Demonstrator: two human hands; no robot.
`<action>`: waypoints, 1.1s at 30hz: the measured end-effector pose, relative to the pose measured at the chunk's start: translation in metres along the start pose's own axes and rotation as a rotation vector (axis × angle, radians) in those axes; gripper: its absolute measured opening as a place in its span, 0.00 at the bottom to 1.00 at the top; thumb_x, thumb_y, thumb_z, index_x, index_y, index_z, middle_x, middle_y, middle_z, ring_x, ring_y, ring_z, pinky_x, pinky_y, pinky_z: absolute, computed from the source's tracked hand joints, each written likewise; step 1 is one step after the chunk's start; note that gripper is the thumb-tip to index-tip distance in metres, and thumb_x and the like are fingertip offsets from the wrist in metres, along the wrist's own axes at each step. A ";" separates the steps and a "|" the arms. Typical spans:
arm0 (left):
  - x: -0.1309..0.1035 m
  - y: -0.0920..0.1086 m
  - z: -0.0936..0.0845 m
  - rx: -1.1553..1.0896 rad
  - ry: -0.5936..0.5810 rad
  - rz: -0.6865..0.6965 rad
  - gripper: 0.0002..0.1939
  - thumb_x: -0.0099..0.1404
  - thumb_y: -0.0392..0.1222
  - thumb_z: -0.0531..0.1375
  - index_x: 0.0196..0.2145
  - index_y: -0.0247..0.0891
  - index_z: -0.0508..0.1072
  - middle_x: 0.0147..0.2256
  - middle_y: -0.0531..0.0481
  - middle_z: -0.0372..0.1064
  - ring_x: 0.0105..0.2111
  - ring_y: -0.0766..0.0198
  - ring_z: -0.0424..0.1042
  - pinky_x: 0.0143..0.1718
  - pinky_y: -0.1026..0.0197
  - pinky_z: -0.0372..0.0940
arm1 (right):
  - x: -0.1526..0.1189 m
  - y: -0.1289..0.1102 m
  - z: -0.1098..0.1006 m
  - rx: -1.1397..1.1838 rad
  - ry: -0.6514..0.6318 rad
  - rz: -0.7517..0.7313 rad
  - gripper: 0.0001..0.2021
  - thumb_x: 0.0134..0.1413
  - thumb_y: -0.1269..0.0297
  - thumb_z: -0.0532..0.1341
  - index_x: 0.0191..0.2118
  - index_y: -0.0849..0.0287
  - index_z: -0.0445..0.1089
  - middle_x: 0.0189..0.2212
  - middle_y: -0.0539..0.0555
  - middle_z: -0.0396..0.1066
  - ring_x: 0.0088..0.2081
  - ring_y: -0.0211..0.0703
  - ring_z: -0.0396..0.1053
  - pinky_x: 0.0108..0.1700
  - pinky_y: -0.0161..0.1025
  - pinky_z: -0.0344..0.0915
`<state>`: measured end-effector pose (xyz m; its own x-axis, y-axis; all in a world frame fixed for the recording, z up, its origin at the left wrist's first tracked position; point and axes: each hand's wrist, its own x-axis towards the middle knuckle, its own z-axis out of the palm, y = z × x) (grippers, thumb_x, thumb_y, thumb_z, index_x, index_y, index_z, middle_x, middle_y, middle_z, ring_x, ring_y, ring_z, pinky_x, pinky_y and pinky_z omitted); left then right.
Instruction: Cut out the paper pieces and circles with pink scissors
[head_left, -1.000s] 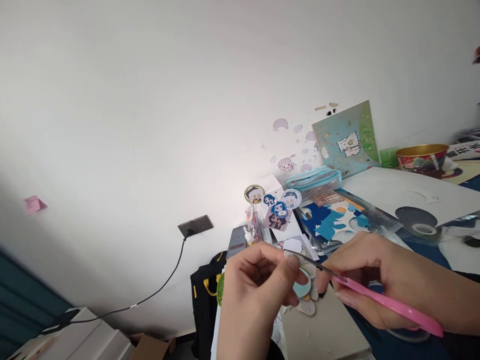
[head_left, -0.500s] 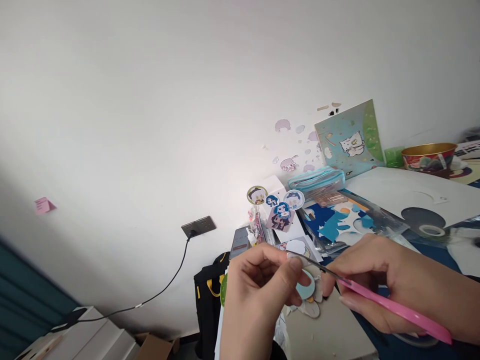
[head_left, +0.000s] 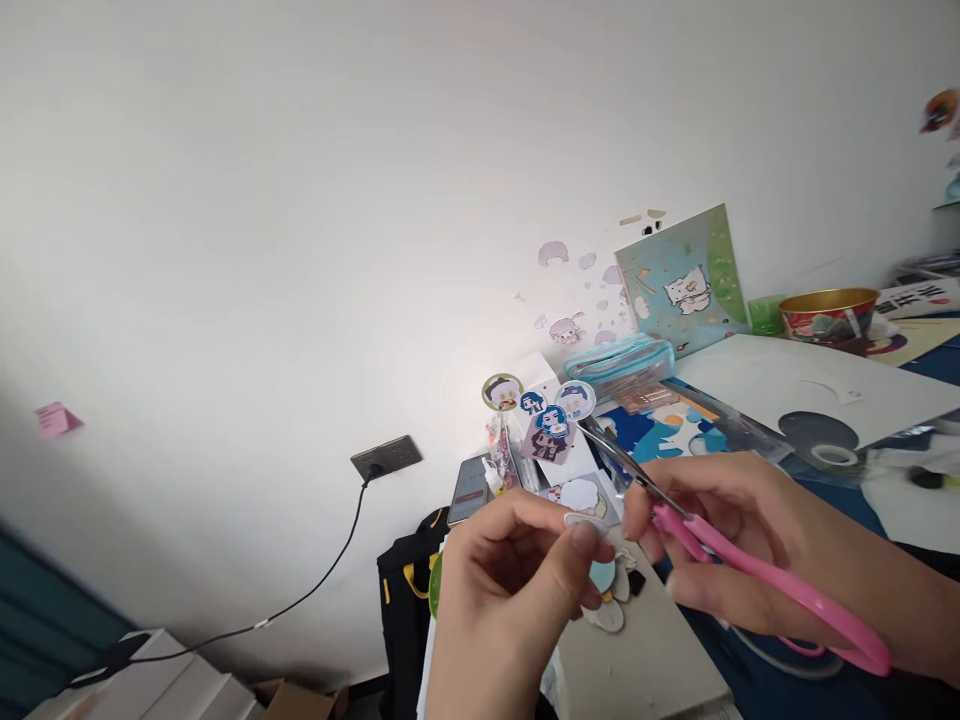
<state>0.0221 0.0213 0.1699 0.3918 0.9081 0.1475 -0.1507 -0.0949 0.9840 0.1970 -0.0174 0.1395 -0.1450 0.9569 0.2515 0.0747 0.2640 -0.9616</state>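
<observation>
Between thumb and forefinger, my left hand [head_left: 517, 585] pinches a small white paper cutout [head_left: 587, 522] with a rounded edge. My right hand [head_left: 750, 550] grips pink-handled scissors [head_left: 787, 585], whose metal blades point up and to the left, apart from the cutout. Just beyond my left fingers lies a card [head_left: 581, 497] with a cartoon figure. Under my hands, several loose paper cutouts [head_left: 609, 612] are piled on a pale box-like surface [head_left: 637, 670]. My palm and fingers partly hide the pile.
Stickers, a phone [head_left: 469, 490] and a light-blue zip pouch [head_left: 622, 360] stand by the wall. Farther right are a picture board [head_left: 686, 275], a gold-rimmed tin [head_left: 829, 312] and a roll of tape [head_left: 834, 456]. A black bag [head_left: 401, 610] hangs left of the table, below a wall socket [head_left: 386, 457].
The scissors have moved off the white cutout and tilted upward, with more of the blades showing. My left hand keeps its pinch. The view has shifted slightly to the right.
</observation>
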 end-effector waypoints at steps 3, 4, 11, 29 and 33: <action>0.001 -0.002 0.006 0.024 -0.008 -0.005 0.09 0.52 0.39 0.68 0.20 0.35 0.74 0.16 0.55 0.66 0.18 0.72 0.63 0.21 0.72 0.61 | 0.000 0.001 0.001 0.066 0.000 -0.023 0.07 0.51 0.61 0.63 0.34 0.56 0.67 0.23 0.46 0.60 0.24 0.36 0.57 0.26 0.34 0.57; 0.001 -0.003 0.008 0.040 -0.001 -0.002 0.09 0.51 0.39 0.68 0.20 0.35 0.74 0.16 0.55 0.66 0.18 0.72 0.62 0.21 0.72 0.60 | 0.000 0.001 0.002 0.091 0.013 -0.048 0.06 0.52 0.62 0.63 0.34 0.56 0.66 0.24 0.45 0.60 0.24 0.35 0.57 0.27 0.33 0.57; -0.001 -0.011 0.023 0.120 0.045 0.039 0.07 0.52 0.39 0.68 0.22 0.35 0.74 0.17 0.55 0.63 0.19 0.73 0.58 0.21 0.73 0.55 | 0.000 -0.002 0.000 0.140 0.123 -0.171 0.06 0.53 0.75 0.61 0.31 0.57 0.65 0.25 0.43 0.61 0.24 0.31 0.59 0.28 0.28 0.60; 0.006 -0.012 0.014 0.340 -0.096 0.005 0.10 0.59 0.46 0.64 0.34 0.37 0.74 0.30 0.49 0.71 0.28 0.66 0.66 0.28 0.68 0.62 | 0.005 0.006 -0.004 0.143 0.130 -0.238 0.07 0.54 0.76 0.62 0.32 0.57 0.66 0.27 0.43 0.63 0.29 0.31 0.63 0.33 0.26 0.63; 0.007 -0.014 0.014 0.319 -0.114 0.018 0.10 0.58 0.45 0.65 0.36 0.37 0.75 0.31 0.47 0.72 0.31 0.63 0.68 0.31 0.66 0.64 | 0.002 0.001 -0.004 0.156 0.132 -0.209 0.06 0.56 0.76 0.61 0.33 0.58 0.66 0.27 0.44 0.63 0.28 0.30 0.62 0.32 0.26 0.63</action>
<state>0.0394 0.0233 0.1586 0.4932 0.8555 0.1576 0.1260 -0.2495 0.9602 0.2009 -0.0144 0.1391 -0.0105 0.8939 0.4481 -0.0970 0.4451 -0.8902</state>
